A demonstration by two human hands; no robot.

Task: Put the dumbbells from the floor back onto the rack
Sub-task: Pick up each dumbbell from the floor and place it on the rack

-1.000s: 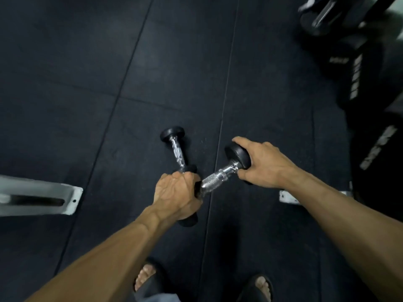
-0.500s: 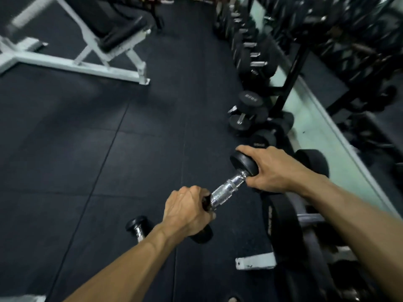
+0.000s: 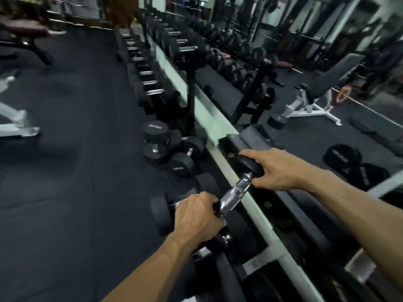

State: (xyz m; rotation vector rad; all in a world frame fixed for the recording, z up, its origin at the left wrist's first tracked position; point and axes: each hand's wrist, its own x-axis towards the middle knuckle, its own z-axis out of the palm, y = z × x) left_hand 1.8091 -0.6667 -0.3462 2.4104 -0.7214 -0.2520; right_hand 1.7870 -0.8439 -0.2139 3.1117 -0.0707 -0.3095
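A small dumbbell point(image 3: 234, 194) with a chrome handle and black rubber heads is held up in the air between both hands, tilted up to the right. My left hand point(image 3: 196, 216) grips its near head. My right hand point(image 3: 277, 168) covers its far head. The dumbbell hangs above the near end of the rack point(image 3: 257, 216), a dark frame with a pale green rail running along a mirror wall. Lower rack dumbbells point(image 3: 207, 249) show under my left hand.
Several large black dumbbells point(image 3: 168, 149) lie on the floor beside the rack. A long row of racked dumbbells point(image 3: 150, 83) runs into the distance. A white bench frame point(image 3: 15, 123) stands at the left. The mirror point(image 3: 316, 110) reflects another bench and weight plates.
The dumbbell has been lifted from the floor and carried right, up over the rack. My view has swung up from the floor mats to the rack and mirror; the second floor dumbbell has left view.
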